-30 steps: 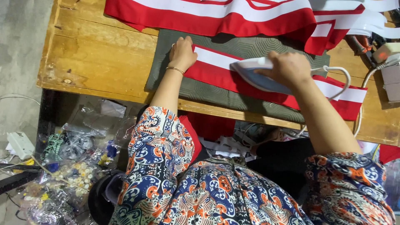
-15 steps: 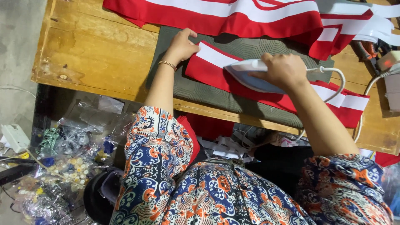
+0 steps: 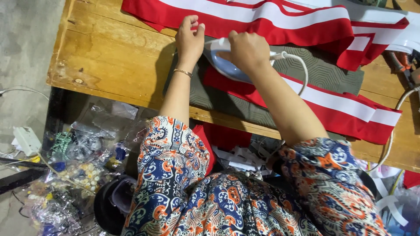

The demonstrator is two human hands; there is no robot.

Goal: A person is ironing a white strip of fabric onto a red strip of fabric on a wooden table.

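My right hand [image 3: 247, 50] grips the handle of a white and pale blue electric iron [image 3: 221, 65] that rests on a red and white striped cloth strip [image 3: 332, 102]. This strip lies across a grey-green patterned pad [image 3: 315, 67] on the wooden table [image 3: 109, 52]. My left hand [image 3: 189, 40], with a thin bracelet at the wrist, lies flat with fingers spread just left of the iron, pressing on the cloth's left end. A second, wider red and white striped cloth [image 3: 262, 17] lies across the far side of the table.
The iron's white cord [image 3: 302, 70] loops to the right over the cloth. Another white cable [image 3: 400, 105] runs down the right table edge. Below the table on the left lie clear plastic bags of beads and trinkets [image 3: 78, 161], a white power strip [image 3: 26, 140] and a dark bowl [image 3: 109, 205].
The iron has slid left along the striped strip, up to my left hand. My left hand stays pressed on the strip's left end.
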